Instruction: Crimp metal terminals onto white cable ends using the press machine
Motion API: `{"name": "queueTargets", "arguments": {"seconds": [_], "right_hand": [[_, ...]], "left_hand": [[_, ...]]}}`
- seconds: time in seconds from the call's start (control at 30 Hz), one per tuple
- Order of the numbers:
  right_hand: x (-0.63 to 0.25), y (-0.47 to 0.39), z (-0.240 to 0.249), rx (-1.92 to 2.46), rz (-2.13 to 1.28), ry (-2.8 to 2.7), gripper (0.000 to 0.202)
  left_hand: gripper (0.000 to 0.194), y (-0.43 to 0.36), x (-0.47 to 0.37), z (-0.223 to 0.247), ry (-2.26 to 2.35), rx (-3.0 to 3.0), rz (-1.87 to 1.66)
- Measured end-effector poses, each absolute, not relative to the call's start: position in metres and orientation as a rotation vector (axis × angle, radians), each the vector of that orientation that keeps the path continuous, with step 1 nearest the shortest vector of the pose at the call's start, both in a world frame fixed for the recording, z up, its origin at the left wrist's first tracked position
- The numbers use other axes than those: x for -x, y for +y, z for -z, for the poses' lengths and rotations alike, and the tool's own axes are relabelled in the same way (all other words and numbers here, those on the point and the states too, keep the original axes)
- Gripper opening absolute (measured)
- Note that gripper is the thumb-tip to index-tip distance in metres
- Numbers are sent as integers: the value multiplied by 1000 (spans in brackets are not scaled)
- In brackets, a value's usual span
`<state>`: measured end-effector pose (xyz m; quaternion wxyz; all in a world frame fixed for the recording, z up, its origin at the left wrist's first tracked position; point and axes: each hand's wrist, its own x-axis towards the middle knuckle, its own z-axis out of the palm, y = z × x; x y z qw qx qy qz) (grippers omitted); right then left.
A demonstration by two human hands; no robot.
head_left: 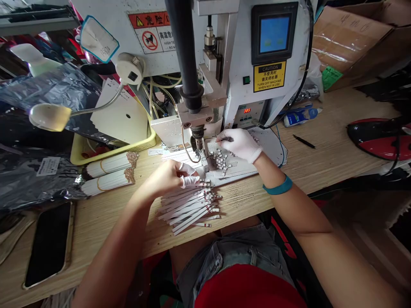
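White covers sit on some fingertips of my left hand (171, 176), whose fingers are pinched just left of the machine's nozzle (198, 139); what they grip is too small to make out. My right hand (239, 143), in a white glove, is bent over the plate right of the nozzle, its fingertips near a dark spot; its hold is unclear. Small metallic clips (221, 161) lie scattered on the plate below it. A fanned pile of white strips with clipped ends (189, 209) rests on the table in front of my left hand.
Two banded strip bundles (111, 173) lie left, beside a yellow basket (141, 145). A phone (49, 244) is at front left. The machine (237, 25) with its screen stands behind. A pen (304, 141), blue packet (301, 115) and red iron (375, 139) are right.
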<state>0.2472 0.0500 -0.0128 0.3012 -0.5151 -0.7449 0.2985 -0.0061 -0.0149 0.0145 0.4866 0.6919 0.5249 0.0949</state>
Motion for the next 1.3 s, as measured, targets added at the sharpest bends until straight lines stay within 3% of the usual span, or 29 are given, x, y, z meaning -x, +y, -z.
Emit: {"name": "queueTargets", "arguments": {"seconds": [0.2,0.33,0.47,0.67,0.83,1.03,1.3], "right_hand": [[-236,46,16,1564,-482,-2259,18],[-233,44,13,1566,-464,-2272,16],[-233,39,3,1502,-674,-2108,14],[-231,34,-2,1301,-1167,-1881,15],[-232,32,-5,1217,-1249,-1765,9],[-230,34,11,1050,-1736,-1540,19],[-222,34,17,1056,-1830,-1542,11]], "left_hand": [[16,-7,1,1,1677,-2053,-309],[14,-4,0,9,1725,-2139,-328],[10,-5,-1,6,1654,-2113,-345],[18,-7,-3,-1,1662,-1977,-375],[25,-7,0,1,1687,-1921,-433],[26,-7,2,0,1641,-1784,-500],[17,-8,-4,-2,1425,-1641,-579]]}}
